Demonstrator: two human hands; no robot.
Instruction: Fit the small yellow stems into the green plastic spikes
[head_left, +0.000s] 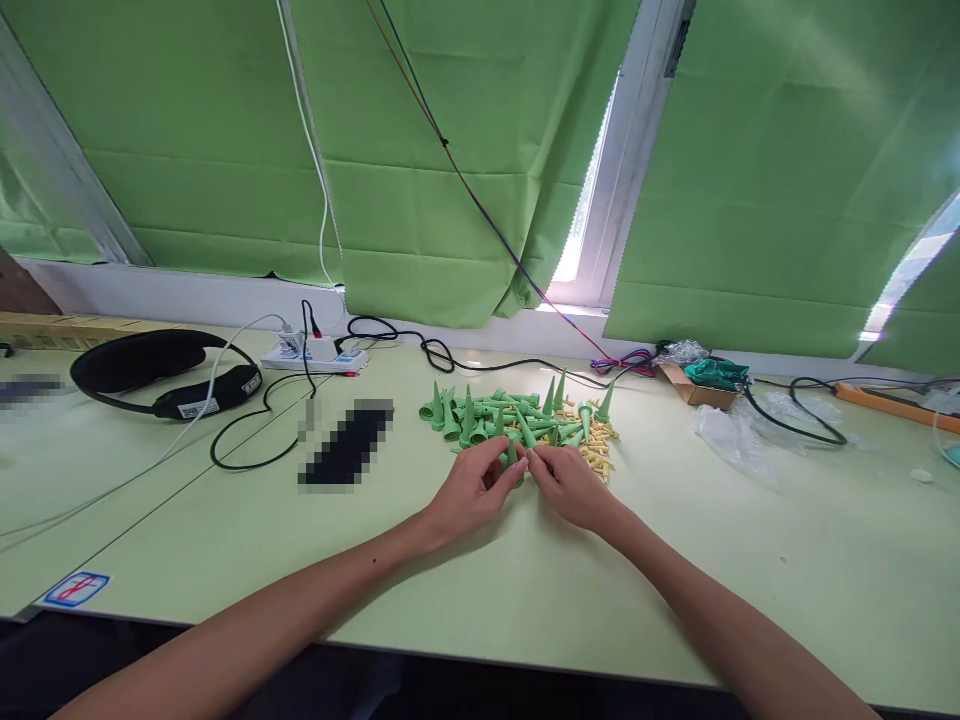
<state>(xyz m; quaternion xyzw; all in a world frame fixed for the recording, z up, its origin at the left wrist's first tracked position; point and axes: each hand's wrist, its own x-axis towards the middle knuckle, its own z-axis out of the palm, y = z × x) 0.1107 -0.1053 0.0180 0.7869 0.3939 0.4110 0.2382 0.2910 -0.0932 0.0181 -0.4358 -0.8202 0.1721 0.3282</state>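
Observation:
My left hand (476,487) is closed around a small green plastic cone (512,453), its tip pointing up between thumb and fingers. Fingertips of my right hand (568,485) are pinched together and meet the left fingers beside that cone. Whatever the right fingers hold is too small and hidden to make out. Just beyond both hands lies a heap of similar green cones (484,432), some standing upright and others on their sides. Small yellowish pegs (601,440) are strewn at the heap's right side, partly under the cones.
On the left are a black headband-like device (208,392), a power strip (315,352) with cables, and a blurred dark object (346,445). At the back right sit a small cardboard box (697,388) and clear plastic bags (739,440). Cables run along the wall.

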